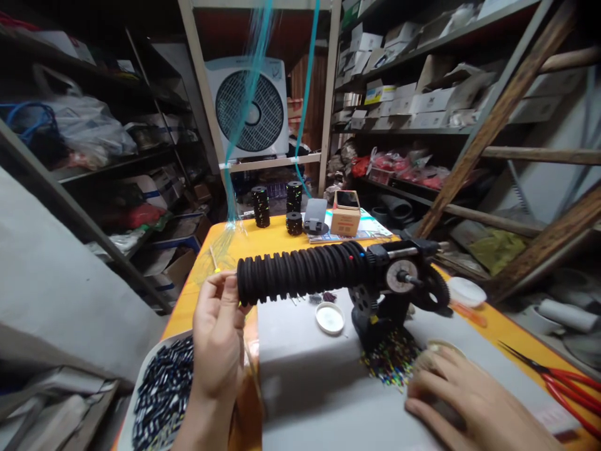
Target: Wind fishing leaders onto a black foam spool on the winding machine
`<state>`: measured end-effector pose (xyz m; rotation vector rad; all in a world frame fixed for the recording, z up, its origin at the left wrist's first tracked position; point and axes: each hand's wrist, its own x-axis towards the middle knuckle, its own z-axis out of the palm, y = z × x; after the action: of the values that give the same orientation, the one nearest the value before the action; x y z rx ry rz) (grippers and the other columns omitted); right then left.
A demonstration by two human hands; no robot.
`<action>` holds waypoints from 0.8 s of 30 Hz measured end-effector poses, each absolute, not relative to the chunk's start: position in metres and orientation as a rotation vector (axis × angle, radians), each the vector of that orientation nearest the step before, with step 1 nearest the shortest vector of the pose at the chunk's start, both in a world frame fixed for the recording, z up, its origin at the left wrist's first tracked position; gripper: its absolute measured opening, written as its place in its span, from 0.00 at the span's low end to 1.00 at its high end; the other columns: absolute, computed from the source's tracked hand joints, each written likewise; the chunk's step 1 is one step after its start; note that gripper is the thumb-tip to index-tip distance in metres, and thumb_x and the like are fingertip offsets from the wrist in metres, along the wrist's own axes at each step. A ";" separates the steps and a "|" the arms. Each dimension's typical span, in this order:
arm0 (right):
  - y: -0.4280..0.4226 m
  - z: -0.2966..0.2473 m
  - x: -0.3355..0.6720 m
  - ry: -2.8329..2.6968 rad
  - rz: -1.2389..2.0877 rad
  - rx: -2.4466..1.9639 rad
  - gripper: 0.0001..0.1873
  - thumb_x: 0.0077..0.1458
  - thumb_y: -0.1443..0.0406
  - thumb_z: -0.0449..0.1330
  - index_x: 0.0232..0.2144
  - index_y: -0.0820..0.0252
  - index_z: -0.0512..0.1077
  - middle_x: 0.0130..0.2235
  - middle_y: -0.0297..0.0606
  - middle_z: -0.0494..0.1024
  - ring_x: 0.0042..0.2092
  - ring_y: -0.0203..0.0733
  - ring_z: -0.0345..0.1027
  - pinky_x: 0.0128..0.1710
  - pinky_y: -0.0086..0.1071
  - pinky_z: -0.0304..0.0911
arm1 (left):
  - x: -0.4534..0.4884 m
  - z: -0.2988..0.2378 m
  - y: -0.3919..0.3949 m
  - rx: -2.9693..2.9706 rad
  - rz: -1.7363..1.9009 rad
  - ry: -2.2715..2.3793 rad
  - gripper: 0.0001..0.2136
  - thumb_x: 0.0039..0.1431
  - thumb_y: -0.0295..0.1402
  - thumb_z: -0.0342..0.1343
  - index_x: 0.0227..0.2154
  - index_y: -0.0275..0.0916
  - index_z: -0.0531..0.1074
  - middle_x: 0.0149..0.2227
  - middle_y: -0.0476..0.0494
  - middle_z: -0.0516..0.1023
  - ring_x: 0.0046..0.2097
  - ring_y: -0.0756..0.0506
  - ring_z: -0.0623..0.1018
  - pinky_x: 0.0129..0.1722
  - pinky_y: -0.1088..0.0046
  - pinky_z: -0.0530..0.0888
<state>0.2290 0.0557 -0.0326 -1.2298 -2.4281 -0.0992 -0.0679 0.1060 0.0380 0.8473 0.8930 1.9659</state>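
Note:
A long row of black ribbed discs point(300, 272) lies sideways on a geared black stand point(382, 313). My left hand point(220, 329) is closed at the row's left end, thumb and fingers pinching the end disc; any smaller piece there is hidden. One red and one blue dot show near the row's right end. Below the stand, a heap of small multicoloured beads point(392, 358) lies on the grey sheet point(310, 382). Beside it my right hand point(455, 391) curls over a round, pale-rimmed container point(445, 346), mostly hidden by the fingers.
A white tray of dark tube-like pieces point(162, 388) stands at the left front. A white lid point(329, 318) lies mid-sheet. Red-handled pliers point(558, 379) rest at right. Behind are black disc stacks point(261, 207), a cardboard box point(346, 214), hanging teal strands point(244, 106) and a fan point(251, 113).

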 end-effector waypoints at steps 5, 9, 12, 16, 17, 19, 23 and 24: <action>0.056 -0.051 0.224 -2.218 -0.130 -1.237 0.08 0.61 0.59 0.60 0.32 0.54 0.74 0.32 0.37 0.76 0.36 0.42 0.72 0.35 0.33 0.71 | -0.068 0.038 0.106 0.851 1.981 0.938 0.13 0.54 0.40 0.66 0.34 0.38 0.72 0.34 0.51 0.77 0.35 0.54 0.77 0.37 0.85 0.76; 0.057 -0.050 0.217 -2.171 -0.110 -1.178 0.04 0.61 0.64 0.58 0.34 0.55 0.73 0.34 0.37 0.77 0.36 0.43 0.74 0.36 0.33 0.73 | -0.069 0.039 0.105 0.849 1.966 0.932 0.12 0.55 0.40 0.66 0.34 0.39 0.72 0.33 0.52 0.78 0.35 0.54 0.77 0.37 0.85 0.77; 0.058 -0.032 0.214 -2.199 0.005 -1.103 0.06 0.62 0.68 0.55 0.38 0.54 0.71 0.36 0.36 0.76 0.38 0.40 0.74 0.36 0.28 0.72 | -0.068 0.041 0.104 0.840 1.956 0.930 0.12 0.55 0.40 0.66 0.34 0.39 0.72 0.33 0.52 0.78 0.35 0.54 0.77 0.37 0.84 0.77; 0.072 0.028 0.200 -2.130 -0.036 -0.934 0.09 0.63 0.73 0.54 0.43 0.55 0.67 0.39 0.37 0.76 0.39 0.36 0.73 0.39 0.25 0.68 | -0.067 0.041 0.104 0.817 1.966 0.910 0.13 0.54 0.41 0.67 0.34 0.38 0.72 0.31 0.53 0.77 0.33 0.55 0.77 0.36 0.86 0.77; 0.077 0.046 0.194 -2.108 -0.139 -0.900 0.09 0.62 0.73 0.55 0.42 0.55 0.68 0.41 0.36 0.76 0.39 0.35 0.73 0.40 0.25 0.67 | -0.067 0.041 0.104 0.815 1.966 0.906 0.13 0.54 0.40 0.67 0.34 0.38 0.72 0.31 0.53 0.78 0.33 0.55 0.78 0.36 0.86 0.76; 0.090 0.078 0.180 -2.082 -0.261 -0.864 0.07 0.62 0.73 0.56 0.39 0.56 0.70 0.40 0.34 0.77 0.39 0.34 0.73 0.42 0.24 0.65 | -0.067 0.040 0.104 0.814 1.957 0.907 0.13 0.55 0.41 0.66 0.34 0.38 0.71 0.32 0.52 0.78 0.34 0.55 0.78 0.37 0.86 0.76; 0.114 0.111 0.157 -2.056 -0.478 -0.791 0.04 0.61 0.72 0.60 0.37 0.60 0.71 0.37 0.33 0.81 0.36 0.34 0.75 0.40 0.25 0.66 | -0.068 0.039 0.105 0.829 1.946 0.921 0.13 0.55 0.42 0.66 0.34 0.39 0.71 0.32 0.53 0.78 0.35 0.55 0.78 0.41 0.84 0.76; 0.118 0.113 0.154 -2.062 -0.501 -0.774 0.04 0.60 0.72 0.61 0.37 0.61 0.72 0.36 0.33 0.81 0.35 0.34 0.75 0.38 0.26 0.66 | -0.068 0.039 0.105 0.835 1.946 0.923 0.13 0.56 0.42 0.65 0.34 0.39 0.72 0.32 0.52 0.78 0.35 0.55 0.78 0.41 0.84 0.76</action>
<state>0.1536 0.1179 0.1126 -0.7741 -2.0618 -0.5005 -0.0679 0.1050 0.0389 0.8354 0.9234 1.9456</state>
